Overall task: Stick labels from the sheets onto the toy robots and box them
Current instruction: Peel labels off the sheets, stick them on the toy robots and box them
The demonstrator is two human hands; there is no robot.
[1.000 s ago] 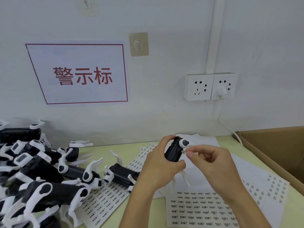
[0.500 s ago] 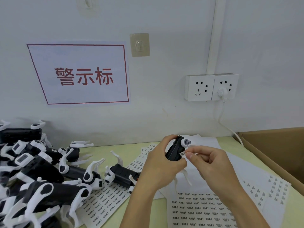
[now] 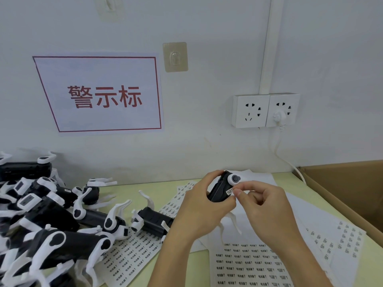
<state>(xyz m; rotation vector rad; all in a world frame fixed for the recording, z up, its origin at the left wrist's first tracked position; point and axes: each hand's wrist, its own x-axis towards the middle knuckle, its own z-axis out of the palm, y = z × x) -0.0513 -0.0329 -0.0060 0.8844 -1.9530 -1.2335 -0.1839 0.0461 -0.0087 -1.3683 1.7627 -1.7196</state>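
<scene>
My left hand (image 3: 199,206) grips a black toy robot (image 3: 220,188) with white legs, held above the table. A small white label (image 3: 229,192) sits on the robot's black side. My right hand (image 3: 263,206) has its thumb and forefinger pinched at the label's right edge, right beside the robot. Label sheets (image 3: 248,264) with rows of small printed stickers lie under and in front of my hands. A second label sheet (image 3: 132,255) lies to the left.
A heap of black-and-white toy robots (image 3: 45,220) fills the left of the table; one more toy robot (image 3: 153,220) lies on the left sheet. An open cardboard box (image 3: 352,195) stands at the right. The wall behind carries a sign (image 3: 103,94) and sockets (image 3: 266,109) with a cable.
The label has gone from my right fingertips onto the robot's side. My left hand has tilted the robot slightly; both hands stay in nearly the same place.
</scene>
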